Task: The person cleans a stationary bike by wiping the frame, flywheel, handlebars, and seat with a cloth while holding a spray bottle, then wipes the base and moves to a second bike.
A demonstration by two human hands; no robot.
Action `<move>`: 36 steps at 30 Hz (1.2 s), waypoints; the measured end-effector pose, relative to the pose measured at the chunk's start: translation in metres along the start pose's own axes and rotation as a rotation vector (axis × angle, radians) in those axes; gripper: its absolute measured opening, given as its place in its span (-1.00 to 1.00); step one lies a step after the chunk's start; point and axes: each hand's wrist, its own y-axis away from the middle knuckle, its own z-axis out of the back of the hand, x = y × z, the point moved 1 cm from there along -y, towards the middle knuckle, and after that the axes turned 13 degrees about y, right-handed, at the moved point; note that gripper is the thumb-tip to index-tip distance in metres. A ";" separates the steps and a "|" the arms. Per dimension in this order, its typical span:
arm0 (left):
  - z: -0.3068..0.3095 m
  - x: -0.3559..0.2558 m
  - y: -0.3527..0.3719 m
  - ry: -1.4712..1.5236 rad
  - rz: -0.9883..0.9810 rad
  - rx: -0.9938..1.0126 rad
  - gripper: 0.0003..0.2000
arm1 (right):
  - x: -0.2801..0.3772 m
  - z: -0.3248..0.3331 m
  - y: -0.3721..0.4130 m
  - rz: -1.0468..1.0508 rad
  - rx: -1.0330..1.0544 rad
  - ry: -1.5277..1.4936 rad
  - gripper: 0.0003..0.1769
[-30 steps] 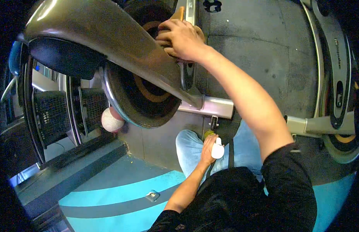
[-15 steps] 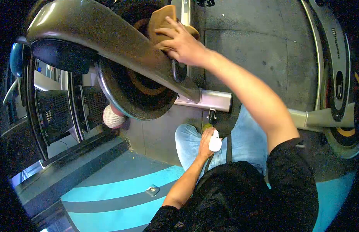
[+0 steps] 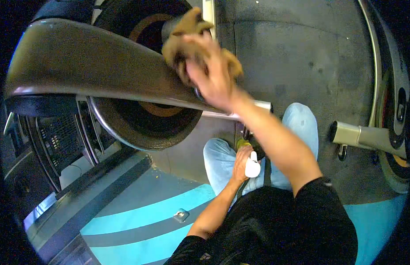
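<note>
A brown cloth (image 3: 180, 46) is in my right hand (image 3: 214, 75), blurred by motion, at the lower end of the dark frame (image 3: 99, 66) of a gym machine. My fingers are bent against the cloth, and both cover part of the frame there. Down at my lap, my left hand (image 3: 242, 163) is wrapped round a bottle with a white top (image 3: 252, 165); its yellow-green part shows just past my fingers.
A large round black wheel cover (image 3: 169, 128) sits beside the frame, over a silver foot bar (image 3: 262, 106). Another machine (image 3: 368, 134) stands at the right. A small metal plate (image 3: 181, 215) lies on the blue-striped floor.
My right hand and the cloth have shifted slightly down and the cloth is now more crumpled. The view has turned, so the machine frame lies flatter. My left hand still holds the bottle.
</note>
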 end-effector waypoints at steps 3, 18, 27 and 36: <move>0.002 -0.001 -0.003 -0.023 -0.005 0.032 -0.46 | -0.017 -0.010 -0.067 0.343 0.138 0.285 -0.64; 0.003 -0.010 -0.009 -0.111 0.053 0.104 -0.46 | -0.106 -0.037 0.009 -1.171 0.064 -0.970 -0.56; 0.007 0.004 0.008 0.029 0.290 0.300 -0.33 | 0.018 -0.013 0.110 -0.399 0.108 0.440 -0.65; -0.010 0.026 0.008 -0.010 0.076 0.079 -0.44 | 0.072 -0.030 -0.012 0.293 -0.062 0.075 -0.27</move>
